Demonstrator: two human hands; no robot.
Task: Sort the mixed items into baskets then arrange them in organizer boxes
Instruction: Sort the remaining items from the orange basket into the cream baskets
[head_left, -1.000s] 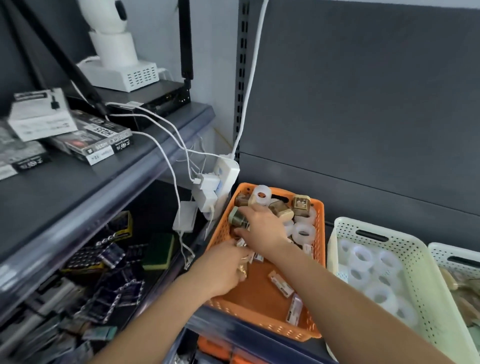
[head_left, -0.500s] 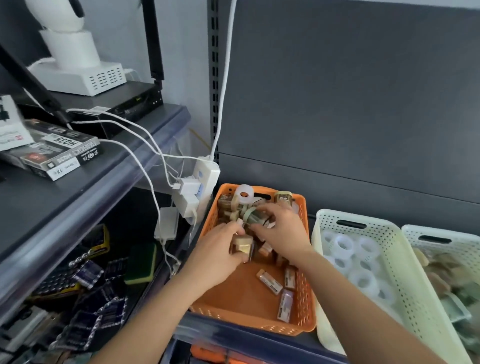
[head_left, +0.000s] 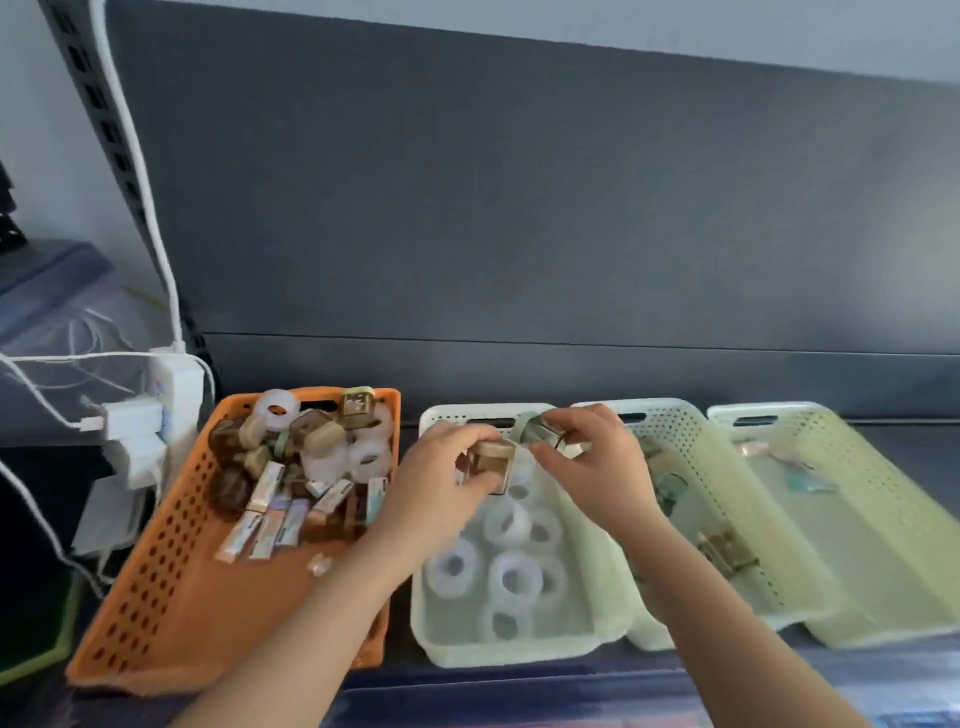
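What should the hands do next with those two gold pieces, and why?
Probably carry both rightward and drop them into the middle pale basket, which seems to hold similar brassy items. The left hand and right hand each grip a gold piece over the tape basket, where only tape rolls lie.

Over a white basket (head_left: 519, 650) of tape rolls (head_left: 511, 574), the left hand (head_left: 441, 488) grips a small gold box (head_left: 492, 460) and the right hand (head_left: 602, 467) pinches a metallic piece (head_left: 540, 431); an orange basket (head_left: 156, 577) of mixed items (head_left: 301, 457) sits just left.
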